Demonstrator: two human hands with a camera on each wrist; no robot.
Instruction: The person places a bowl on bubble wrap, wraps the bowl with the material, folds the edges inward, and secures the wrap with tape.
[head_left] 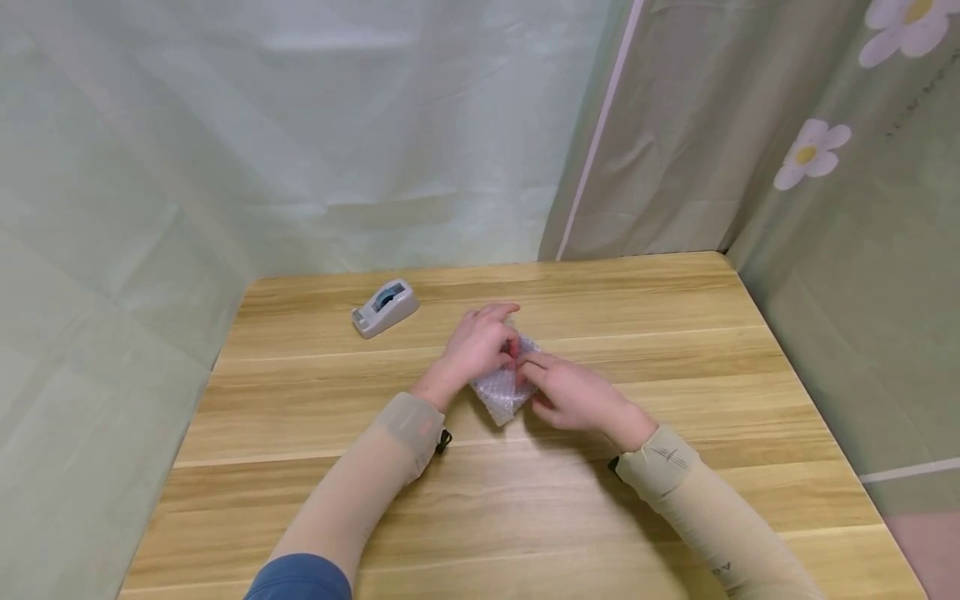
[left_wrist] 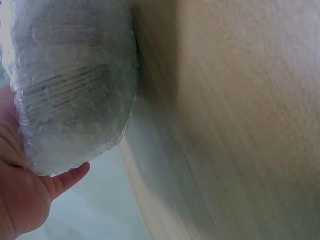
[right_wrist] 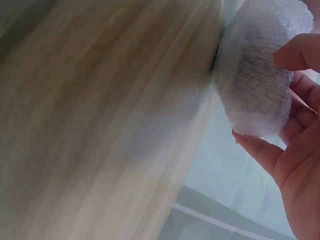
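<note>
A small package in clear bubble wrap [head_left: 501,393] is between my hands, close over the wooden table. Through the wrap, brownish layered lines [left_wrist: 65,95] show in the left wrist view. My left hand [head_left: 480,342] comes over its far left side and holds it with curled fingers; the thumb bends in toward the middle. From the right, my right hand [head_left: 573,392] grips the package. In the right wrist view its thumb [right_wrist: 297,52] lies across the wrapped face, and other fingers [right_wrist: 257,150] reach round the edge. Some left fingertips are hidden behind the wrap.
A grey tape dispenser [head_left: 386,307] with a roll of tape stands at the back left of the wooden table [head_left: 480,517]. Pale green curtains [head_left: 375,133] hang behind and beside the table, close to its edges.
</note>
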